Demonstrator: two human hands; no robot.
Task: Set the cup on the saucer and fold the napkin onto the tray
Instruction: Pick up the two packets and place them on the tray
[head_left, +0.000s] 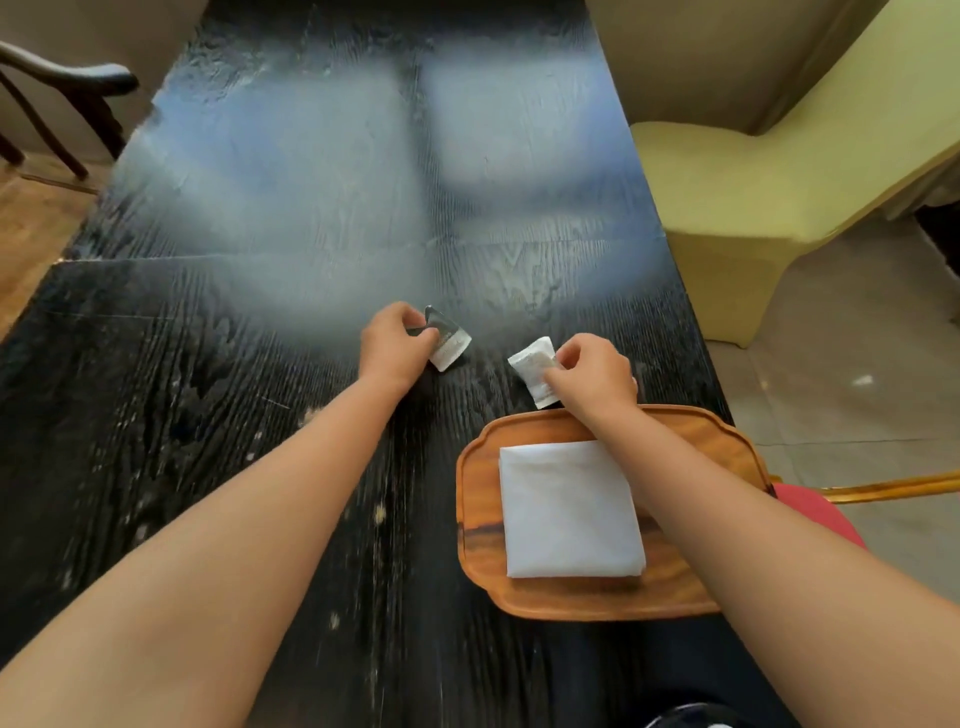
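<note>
Pinching two small packets, one per hand (392, 343) (597, 371); one folded napkin (569, 512) on one tray (478, 561).

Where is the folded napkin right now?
In the head view, the folded white napkin lies flat on the wooden tray, lower right on the dark table, just under the right forearm.

1. Long black wooden table (218, 415): rough open grain, worn pale in patches, with a soft sheen from reflected light.
2. Orange-brown scalloped wooden tray (475, 525): smooth, satin finish.
3. White folded cloth napkin (569, 512): matt, soft.
4. Two small white sachets (532, 364): crinkled, papery.
5. Pale yellow fabric chair cover (753, 176): matt.
</note>
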